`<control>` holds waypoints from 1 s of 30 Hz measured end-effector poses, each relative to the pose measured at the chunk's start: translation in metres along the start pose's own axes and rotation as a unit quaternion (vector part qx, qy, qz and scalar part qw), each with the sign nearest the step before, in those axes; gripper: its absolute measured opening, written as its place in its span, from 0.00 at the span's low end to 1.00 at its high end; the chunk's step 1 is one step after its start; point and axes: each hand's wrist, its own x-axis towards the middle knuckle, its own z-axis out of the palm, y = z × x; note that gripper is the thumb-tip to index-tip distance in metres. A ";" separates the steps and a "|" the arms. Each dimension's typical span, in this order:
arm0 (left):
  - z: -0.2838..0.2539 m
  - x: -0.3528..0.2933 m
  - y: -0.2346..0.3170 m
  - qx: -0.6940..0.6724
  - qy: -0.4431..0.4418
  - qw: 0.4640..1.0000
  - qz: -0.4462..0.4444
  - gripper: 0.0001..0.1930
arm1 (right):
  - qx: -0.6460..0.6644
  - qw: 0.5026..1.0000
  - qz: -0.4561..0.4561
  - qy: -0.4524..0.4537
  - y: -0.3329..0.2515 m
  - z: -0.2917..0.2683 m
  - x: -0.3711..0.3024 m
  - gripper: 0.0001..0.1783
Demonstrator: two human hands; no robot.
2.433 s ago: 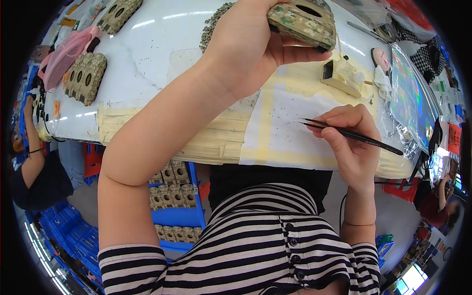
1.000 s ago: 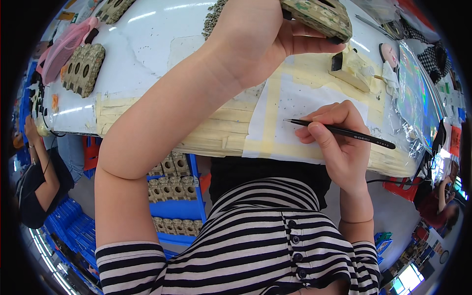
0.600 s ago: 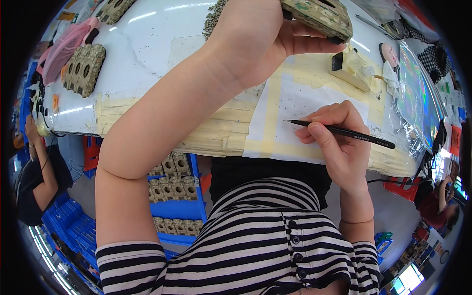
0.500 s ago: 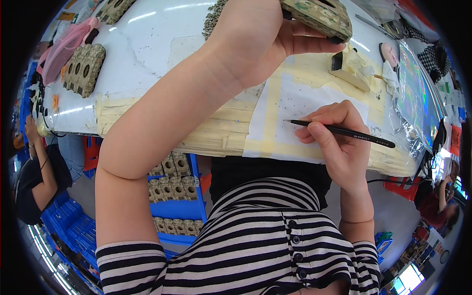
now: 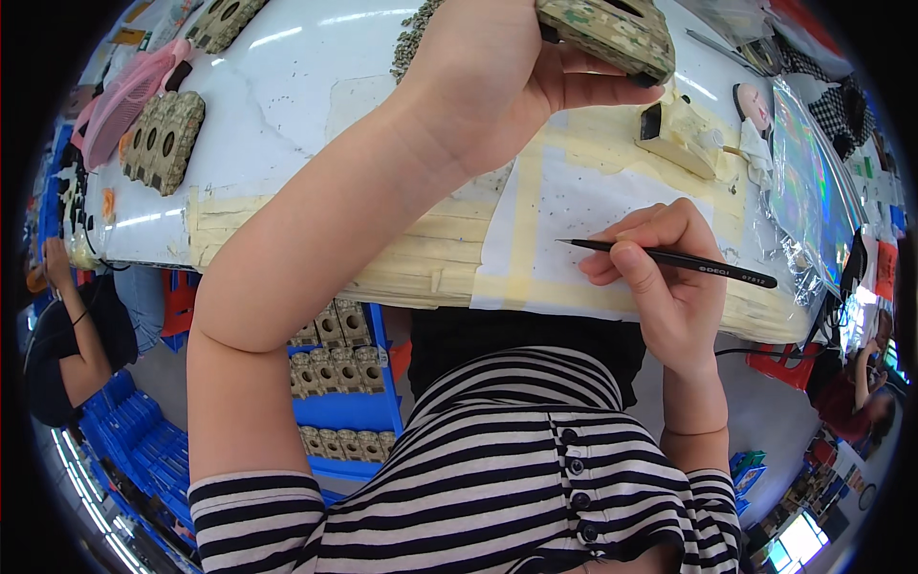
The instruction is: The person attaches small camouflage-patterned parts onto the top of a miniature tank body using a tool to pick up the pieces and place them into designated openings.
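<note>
At the top of the view my left hand (image 5: 521, 91) is closed on a camouflage-patterned casing (image 5: 617, 38), fingers beneath it and its far part cut off by the picture edge. My right hand (image 5: 665, 277) pinches a thin black fine-tipped paintbrush (image 5: 703, 263), which points left above a white paper sheet (image 5: 535, 273). The brush tip is apart from the casing. Small dark specks dot the sheet, which lies over masking tape at the table's near edge. Beyond my right hand sits a small tape-covered block (image 5: 677, 139) with a little bottle.
More camouflage casings (image 5: 164, 142) lie at the left beside a pink fan (image 5: 129, 105). A pile of small dark parts (image 5: 409, 48) is behind my left wrist. Iridescent plastic film (image 5: 813, 182) covers the right side. Below, a blue rack (image 5: 344, 413) holds casings. Co-workers sit at both sides.
My left hand and the casing have shifted slightly left. My right hand with the paintbrush has moved slightly right and down. The co-worker's arm at left has shifted a little.
</note>
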 end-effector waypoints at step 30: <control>0.021 -0.012 -0.004 0.033 0.023 0.999 -0.022 0.25 | -0.035 0.959 -0.268 0.080 -0.048 -0.014 0.058 0.09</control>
